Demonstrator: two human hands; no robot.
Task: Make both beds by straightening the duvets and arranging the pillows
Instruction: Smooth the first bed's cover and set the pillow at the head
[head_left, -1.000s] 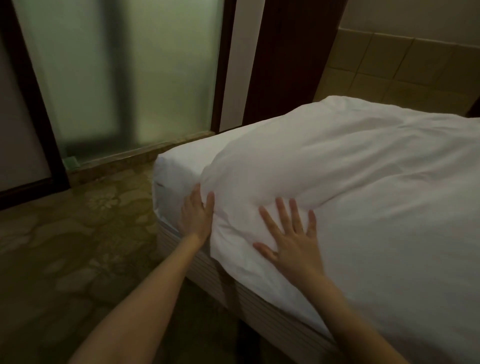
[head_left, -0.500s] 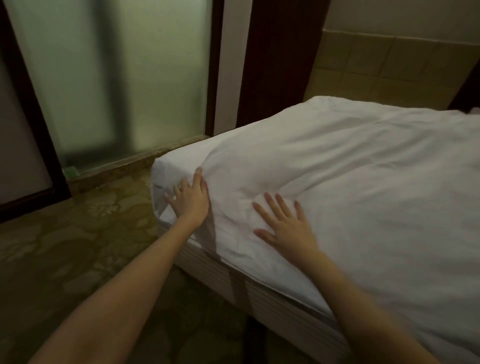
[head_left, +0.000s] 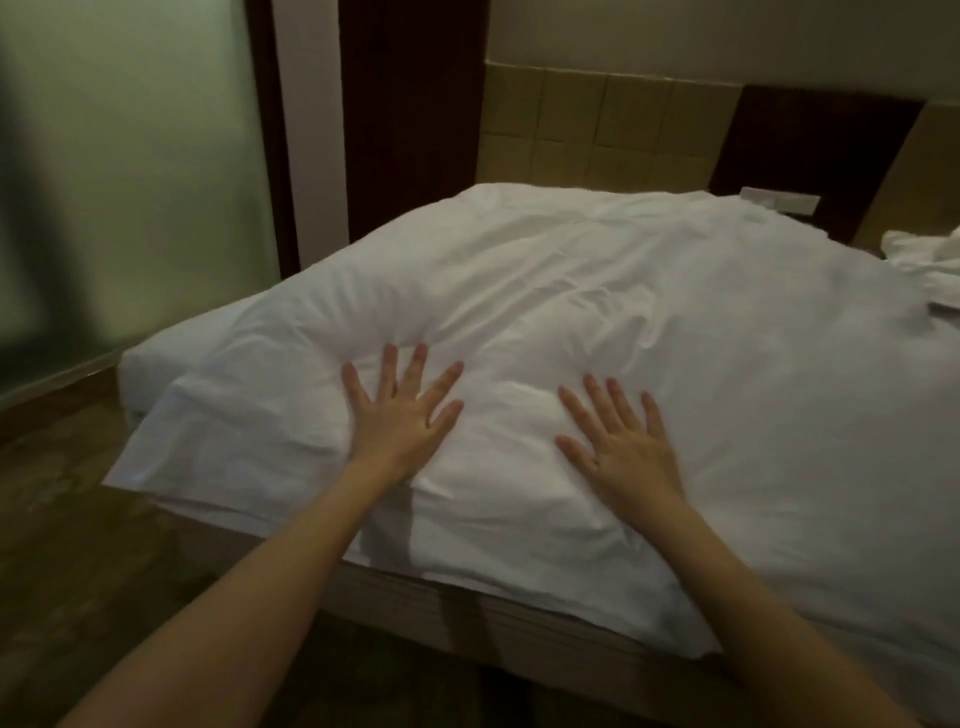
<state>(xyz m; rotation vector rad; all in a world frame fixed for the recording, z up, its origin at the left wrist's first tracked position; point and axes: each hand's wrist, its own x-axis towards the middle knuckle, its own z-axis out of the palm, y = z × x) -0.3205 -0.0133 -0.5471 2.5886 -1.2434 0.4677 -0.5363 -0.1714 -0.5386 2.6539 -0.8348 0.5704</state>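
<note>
Head cam looked down on a bed w/ a white duvet (head_left: 649, 332) spread over most of the mattress, still creased, w/ folds running from the near-left corner toward the middle. Left hand (head_left: 402, 415) lay flat on the duvet near that corner, fingers straight & fanned apart, palm down, gripping nothing. Right hand (head_left: 621, 444) lay flat just beside it to the right, also palm down, fingers straight & slightly apart, touching the cloth w/o pinching it. Both forearms reached in from the bottom edge. Duvet's near-left corner hung out past the mattress edge; a strip of bare white sheet (head_left: 156, 358) showed at the left end. Bed base (head_left: 519, 618) ran along the near side, below the duvet's hem. More crumpled white bedding (head_left: 930, 260) sat at far right, partly cut off; couldn't tell if pillow or duvet. Frosted glass panel (head_left: 130, 156) stood to the left, tiled wall (head_left: 597, 119) behind the bed.
</note>
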